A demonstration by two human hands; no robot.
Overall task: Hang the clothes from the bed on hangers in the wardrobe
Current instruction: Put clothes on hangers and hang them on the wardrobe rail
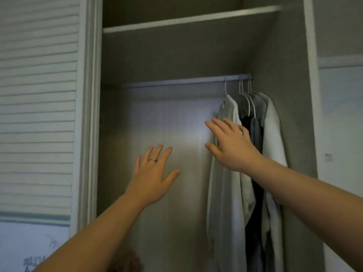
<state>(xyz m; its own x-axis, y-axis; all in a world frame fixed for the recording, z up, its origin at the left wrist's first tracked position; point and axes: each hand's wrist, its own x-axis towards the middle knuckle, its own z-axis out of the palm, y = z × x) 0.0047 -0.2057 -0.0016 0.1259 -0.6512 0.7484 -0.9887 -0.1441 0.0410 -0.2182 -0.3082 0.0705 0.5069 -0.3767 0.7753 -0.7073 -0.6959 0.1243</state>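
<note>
Reaching into the wardrobe [167, 55], left hand [152, 173] and right hand [229, 146] splayed, empty; right perhaps brushing the pale shirt [224, 193]

The hems of the pale shirts [225, 203] are cut off by the lower edge; the dark garments [253, 228] are largely hidden between them.

The rail [176, 82] is smooth metal with a dull sheen. The hangers [243, 85] are thin pale wire. The clothes [225, 183] are soft matt cloth. The wardrobe panels [167, 55] are matt, finely textured.
</note>
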